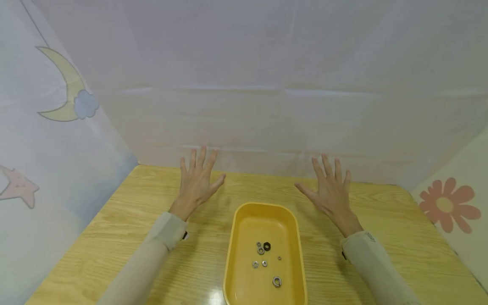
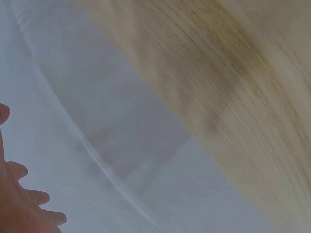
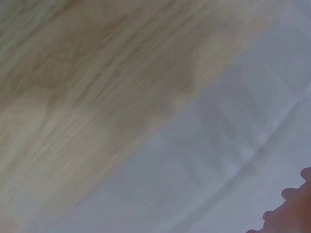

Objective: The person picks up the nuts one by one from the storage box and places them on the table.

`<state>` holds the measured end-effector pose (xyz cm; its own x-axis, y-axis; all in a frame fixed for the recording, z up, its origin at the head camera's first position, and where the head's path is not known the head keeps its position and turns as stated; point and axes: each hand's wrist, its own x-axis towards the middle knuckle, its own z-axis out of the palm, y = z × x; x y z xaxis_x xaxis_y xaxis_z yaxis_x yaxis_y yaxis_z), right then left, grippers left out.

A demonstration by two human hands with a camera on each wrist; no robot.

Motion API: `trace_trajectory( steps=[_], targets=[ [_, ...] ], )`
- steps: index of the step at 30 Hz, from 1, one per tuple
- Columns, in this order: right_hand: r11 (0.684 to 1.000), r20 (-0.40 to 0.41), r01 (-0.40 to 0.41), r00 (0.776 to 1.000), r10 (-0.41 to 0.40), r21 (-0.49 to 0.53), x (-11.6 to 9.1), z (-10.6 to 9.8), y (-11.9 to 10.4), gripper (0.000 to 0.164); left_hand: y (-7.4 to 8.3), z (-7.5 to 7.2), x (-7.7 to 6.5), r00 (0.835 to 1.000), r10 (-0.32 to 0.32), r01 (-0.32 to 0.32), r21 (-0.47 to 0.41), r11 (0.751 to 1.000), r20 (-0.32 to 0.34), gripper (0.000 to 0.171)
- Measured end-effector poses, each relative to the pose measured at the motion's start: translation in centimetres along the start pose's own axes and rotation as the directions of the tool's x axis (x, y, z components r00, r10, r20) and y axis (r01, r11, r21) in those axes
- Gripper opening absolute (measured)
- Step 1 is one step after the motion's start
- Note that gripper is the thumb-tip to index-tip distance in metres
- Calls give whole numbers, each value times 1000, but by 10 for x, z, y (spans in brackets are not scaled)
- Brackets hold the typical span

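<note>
My left hand point(image 1: 195, 183) is spread over the back left of the table, fingers straight and apart, holding nothing. On the other side my right hand point(image 1: 331, 192) is spread the same way, also with nothing in it. Between the forearms, nearer to me, stands a yellow tray point(image 1: 233, 237). Several loose nuts lie on its floor: a black nut point(image 1: 267, 246), a larger silver nut point(image 1: 277, 281) toward the front, and smaller silver ones such as this nut point(image 1: 279, 258). In the wrist views only fingers of the left hand point(image 2: 24, 204) and right hand point(image 3: 291, 208) show at the lower corners.
The wood-grain table point(image 1: 152, 199) ends at the back against a pale hanging cloth point(image 1: 259, 123). Cloth walls stand at both sides, with a moon print point(image 1: 68, 84) at left and a flower print point(image 1: 450, 205) at right. The tray's near end is cut off by the frame.
</note>
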<state>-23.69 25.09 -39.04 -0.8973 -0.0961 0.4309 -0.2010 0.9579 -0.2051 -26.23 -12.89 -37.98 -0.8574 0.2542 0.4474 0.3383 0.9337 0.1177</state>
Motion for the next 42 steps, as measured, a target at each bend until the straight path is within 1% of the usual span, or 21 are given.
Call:
trace_trajectory(
  steps=[7, 12, 21, 24, 28, 31, 35, 42],
  targets=[
    [1000, -3, 30, 1000, -30, 10, -5, 0, -3, 96, 2, 0, -6, 1000, 21, -21, -22, 1000, -21, 76],
    [999, -19, 50, 999, -50, 9, -12, -3, -6, 96, 6, 0, -13, 999, 31, -31, -15, 999, -27, 74],
    [997, -16, 76, 997, -76, 11, -27, -7, -11, 97, 11, -5, -25, 999, 40, -40, -19, 999, -8, 73],
    [996, -24, 92, 995, -92, 7, -31, -9, -14, 97, 13, -6, -29, 998, 57, -57, -12, 998, -22, 72],
    [993, -35, 115, 993, -115, 14, -36, -11, -19, 96, 16, -7, -34, 993, 90, -90, 4, 996, -71, 71],
    [991, -43, 130, 991, -129, 21, -39, -12, -21, 95, 18, -7, -39, 989, 112, -111, 18, 994, -91, 70],
    [990, -47, 140, 989, -138, 29, -44, -14, -23, 94, 19, -6, -45, 988, 123, -121, 26, 992, -97, 69],
    [986, -58, 158, 986, -155, 56, -51, -15, -27, 93, 23, -7, -53, 985, 142, -141, 12, 990, -98, 67]
  ],
)
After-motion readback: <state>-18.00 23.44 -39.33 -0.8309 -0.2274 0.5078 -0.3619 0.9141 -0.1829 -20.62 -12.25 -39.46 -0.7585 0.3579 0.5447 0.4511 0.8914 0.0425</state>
